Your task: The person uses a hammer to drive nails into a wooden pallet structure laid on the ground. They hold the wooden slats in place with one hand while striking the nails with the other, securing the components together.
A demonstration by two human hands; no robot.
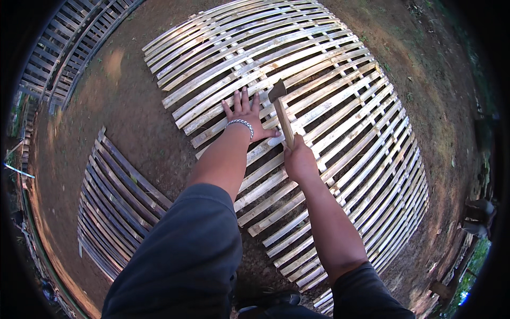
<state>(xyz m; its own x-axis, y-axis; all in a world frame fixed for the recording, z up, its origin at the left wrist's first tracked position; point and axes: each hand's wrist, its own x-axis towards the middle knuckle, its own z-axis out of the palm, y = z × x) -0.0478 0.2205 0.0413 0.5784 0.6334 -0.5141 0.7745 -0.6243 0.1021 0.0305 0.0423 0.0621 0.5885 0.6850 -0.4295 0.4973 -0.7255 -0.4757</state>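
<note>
A large panel of pale split-bamboo or wooden slats lies on the ground in front of me, its long strips joined by cross strips underneath. My left hand is pressed on the slats with fingers spread, a silver chain bracelet at the wrist. Just right of it, my right hand grips the wooden handle of a hatchet. The hatchet's dark, wedge-shaped metal head points away from me, over the slats. From this view I cannot tell whether the head touches them.
A smaller, darker slatted panel lies at the left on bare brown soil. Dark slatted fencing stands at the far left. My shoe shows at the lower edge, close to the large panel. Wooden posts and greenery border the right side.
</note>
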